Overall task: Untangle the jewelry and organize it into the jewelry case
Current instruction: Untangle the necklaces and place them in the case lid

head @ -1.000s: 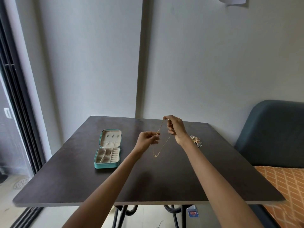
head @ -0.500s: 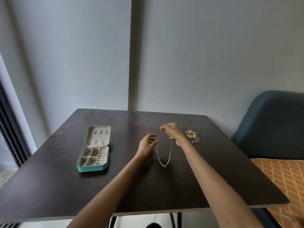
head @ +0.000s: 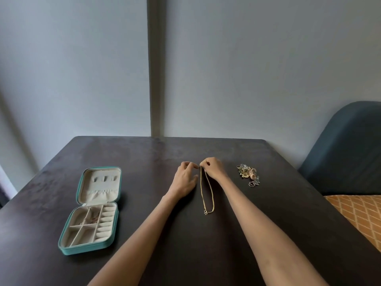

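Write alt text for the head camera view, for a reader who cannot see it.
Two hands, left hand and right hand, pinch the top of a gold chain necklace laid in a long loop on a dark table. An open teal jewelry case lies to the left; a tangled jewelry pile to the right.

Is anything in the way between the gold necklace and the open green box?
Only the left hand and its forearm lie between the necklace and the jewelry case; otherwise just bare table.
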### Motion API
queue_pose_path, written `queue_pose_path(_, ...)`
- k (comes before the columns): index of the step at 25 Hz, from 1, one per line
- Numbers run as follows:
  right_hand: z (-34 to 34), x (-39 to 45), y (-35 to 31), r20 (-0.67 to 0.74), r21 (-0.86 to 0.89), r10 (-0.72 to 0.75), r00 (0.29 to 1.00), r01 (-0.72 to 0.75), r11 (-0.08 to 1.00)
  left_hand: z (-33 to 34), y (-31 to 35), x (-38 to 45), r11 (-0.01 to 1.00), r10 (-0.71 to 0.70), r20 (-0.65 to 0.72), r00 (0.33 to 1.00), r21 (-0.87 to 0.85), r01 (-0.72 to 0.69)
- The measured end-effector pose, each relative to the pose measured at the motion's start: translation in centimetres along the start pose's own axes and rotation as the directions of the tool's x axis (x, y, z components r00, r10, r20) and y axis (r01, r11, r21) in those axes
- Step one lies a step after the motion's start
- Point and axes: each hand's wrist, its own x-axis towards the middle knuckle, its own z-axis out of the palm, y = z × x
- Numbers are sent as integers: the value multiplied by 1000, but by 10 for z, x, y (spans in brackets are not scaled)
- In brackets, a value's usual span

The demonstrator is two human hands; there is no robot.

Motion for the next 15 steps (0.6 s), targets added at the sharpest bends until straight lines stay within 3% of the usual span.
queue_pose_path(3,1,9,6,-18,7,-10,1000,10,1000,3,-4,11,994,36,11,999,100,-37)
queue_pose_path(6,-1,-9,17,-135,195,37,990,-10,981,5,-3,13,974,45,39,998,220,-52)
queue_pose_path(9,-4,-60,23,-245,296,4,969,71,952,6,-2,13,959,46,72,996,277,-64)
queue_pose_path(15,-15,-133,22,-8,115,-228,974,227,967,10,3,18,916,43,103,994,393,-80)
